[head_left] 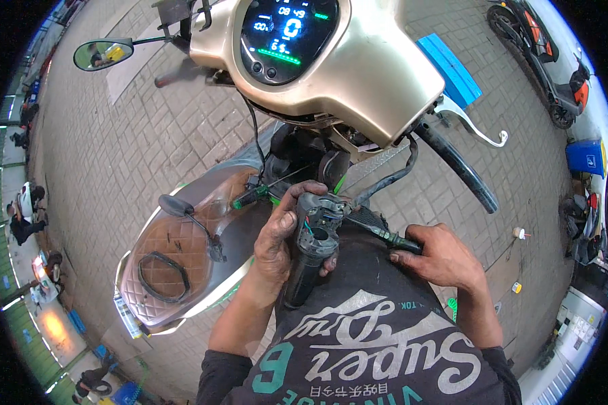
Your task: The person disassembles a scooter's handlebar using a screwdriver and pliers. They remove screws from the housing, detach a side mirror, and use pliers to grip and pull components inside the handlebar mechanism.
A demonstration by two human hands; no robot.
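My left hand (277,243) is closed around a black throttle grip with its switch housing (321,219), held in front of my dark printed shirt. The housing's inside shows, with small coloured wires in it. A black-sleeved cable (388,177) runs from it up to the scooter's gold handlebar cover (378,67). My right hand (446,253) grips a slim screwdriver (398,241) with a dark green handle, its shaft pointing toward the housing; the tip is hard to make out. Above, the bare black handlebar tube (459,169) sticks out below a white brake lever (473,120).
Another green-handled screwdriver (251,196) lies by the brown quilted seat (159,260). A detached mirror (177,205) and a black ring-like loop (163,277) rest there too. The dashboard display (287,37) is lit. A blue box (450,71) and a small white cup (519,233) are on the paving.
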